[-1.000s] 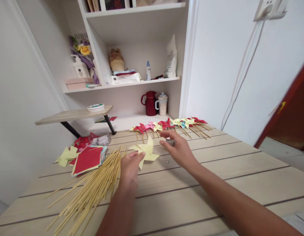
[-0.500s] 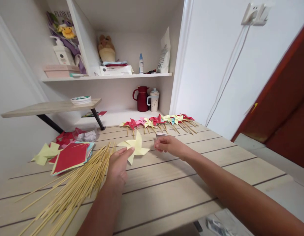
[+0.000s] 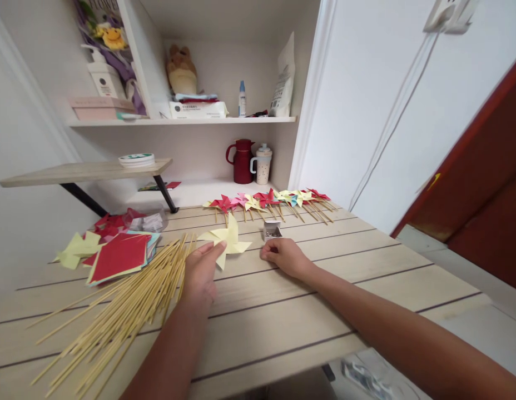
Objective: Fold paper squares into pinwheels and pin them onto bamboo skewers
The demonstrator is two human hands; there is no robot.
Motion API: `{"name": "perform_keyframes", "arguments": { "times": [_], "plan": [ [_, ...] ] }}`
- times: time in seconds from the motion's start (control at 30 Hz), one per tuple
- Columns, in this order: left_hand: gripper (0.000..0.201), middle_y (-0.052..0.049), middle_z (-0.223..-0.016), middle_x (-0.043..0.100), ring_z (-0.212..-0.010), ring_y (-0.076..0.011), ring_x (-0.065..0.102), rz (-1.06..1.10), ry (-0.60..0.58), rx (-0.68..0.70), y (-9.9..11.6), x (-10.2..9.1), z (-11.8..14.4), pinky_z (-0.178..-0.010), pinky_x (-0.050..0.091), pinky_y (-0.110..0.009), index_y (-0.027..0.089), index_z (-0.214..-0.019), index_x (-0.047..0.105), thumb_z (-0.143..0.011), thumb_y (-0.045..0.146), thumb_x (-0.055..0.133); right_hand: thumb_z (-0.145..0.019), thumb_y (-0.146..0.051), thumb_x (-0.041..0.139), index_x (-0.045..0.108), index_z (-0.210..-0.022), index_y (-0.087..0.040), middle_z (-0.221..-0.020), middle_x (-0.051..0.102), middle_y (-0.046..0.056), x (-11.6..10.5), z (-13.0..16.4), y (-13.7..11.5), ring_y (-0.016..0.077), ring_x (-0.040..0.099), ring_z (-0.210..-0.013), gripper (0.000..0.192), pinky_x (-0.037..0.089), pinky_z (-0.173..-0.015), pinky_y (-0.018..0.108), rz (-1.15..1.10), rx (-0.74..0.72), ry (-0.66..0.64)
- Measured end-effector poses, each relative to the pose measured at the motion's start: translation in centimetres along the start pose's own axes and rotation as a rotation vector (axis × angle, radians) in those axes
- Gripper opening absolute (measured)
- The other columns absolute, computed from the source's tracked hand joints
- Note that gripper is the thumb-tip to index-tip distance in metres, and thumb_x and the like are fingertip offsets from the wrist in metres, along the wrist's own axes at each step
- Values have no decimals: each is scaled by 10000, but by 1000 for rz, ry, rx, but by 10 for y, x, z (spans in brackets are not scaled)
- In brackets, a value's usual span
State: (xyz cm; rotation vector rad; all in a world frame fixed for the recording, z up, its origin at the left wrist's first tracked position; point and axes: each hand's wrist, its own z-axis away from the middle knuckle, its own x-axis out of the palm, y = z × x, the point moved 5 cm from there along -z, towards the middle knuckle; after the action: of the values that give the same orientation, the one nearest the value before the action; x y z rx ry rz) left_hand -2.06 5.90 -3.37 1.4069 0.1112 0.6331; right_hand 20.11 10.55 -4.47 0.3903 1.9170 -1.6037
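My left hand [image 3: 202,269] is closed on a pale yellow paper pinwheel [image 3: 229,243], pinched between thumb and fingers, with its blades spread above the table. My right hand [image 3: 285,256] rests low at the tabletop with thumb and fingertips pressed together. Whatever may be in that pinch is too small or hidden to make out. Just beyond it stands a small open box [image 3: 272,230] with tiny shiny metal pieces inside. Thin wooden sticks [image 3: 137,305] lie in a loose pile left of my left hand.
Finished pinwheels on sticks [image 3: 266,200] lie in a row along the table's back. Coloured paper squares [image 3: 120,258] and another yellow pinwheel [image 3: 78,250] are at left. A small raised shelf [image 3: 87,171] stands behind them. A red jug [image 3: 243,162] and a cup [image 3: 263,165] stand farther back.
My right hand has come down to the tabletop, slightly nearer me, so the small box now shows beyond it. My left hand still holds the pinwheel. The view has tilted slightly downward.
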Motion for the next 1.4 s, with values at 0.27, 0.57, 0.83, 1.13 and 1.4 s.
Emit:
{"name": "perform_keyframes", "arguments": {
  "times": [0.27, 0.57, 0.83, 1.13, 1.4],
  "plan": [
    [343, -88, -852, 765, -779, -166, 680, 4, -97, -9, -4, 5, -2, -785, 482, -285, 116, -832, 741, -551, 233, 899, -646, -242, 767, 748, -652, -176, -720, 672, 25, 6, 1, -12, 154, 570, -698, 69, 430, -636, 248, -107, -109, -338],
    [384, -91, -871, 768, -826, -204, 693, -18, -139, -10, -9, 4, -5, -841, 491, -334, 126, -857, 736, -543, 267, 905, -723, -256, 708, 770, -744, -192, -766, 704, 30, 9, -6, -9, 161, 589, -732, 91, 437, -651, 249, -151, -151, -310],
    [327, -76, -880, 765, -853, -181, 686, -8, -102, -27, -6, 2, -4, -863, 473, -300, 134, -848, 730, -570, 199, 890, -829, -301, 626, 790, -881, -184, -746, 695, 31, 6, -4, -7, 133, 498, -598, 208, 356, -549, 245, -131, -80, -181],
    [296, -57, -830, 759, -783, -159, 678, 2, -69, -45, 0, 0, -1, -787, 477, -278, 136, -829, 725, -582, 160, 886, -766, -284, 676, 732, -931, -168, -732, 649, 11, 0, 8, -9, 138, 527, -638, 208, 387, -584, 241, -156, -47, -108],
    [269, -62, -846, 761, -784, -141, 673, 10, -69, -40, -2, -1, -3, -799, 476, -266, 133, -847, 724, -621, 153, 867, -777, -185, 585, 678, -674, -173, -649, 642, 20, 2, 5, -17, 146, 520, -605, 139, 366, -584, 259, -44, -45, -77]
  ]
}}
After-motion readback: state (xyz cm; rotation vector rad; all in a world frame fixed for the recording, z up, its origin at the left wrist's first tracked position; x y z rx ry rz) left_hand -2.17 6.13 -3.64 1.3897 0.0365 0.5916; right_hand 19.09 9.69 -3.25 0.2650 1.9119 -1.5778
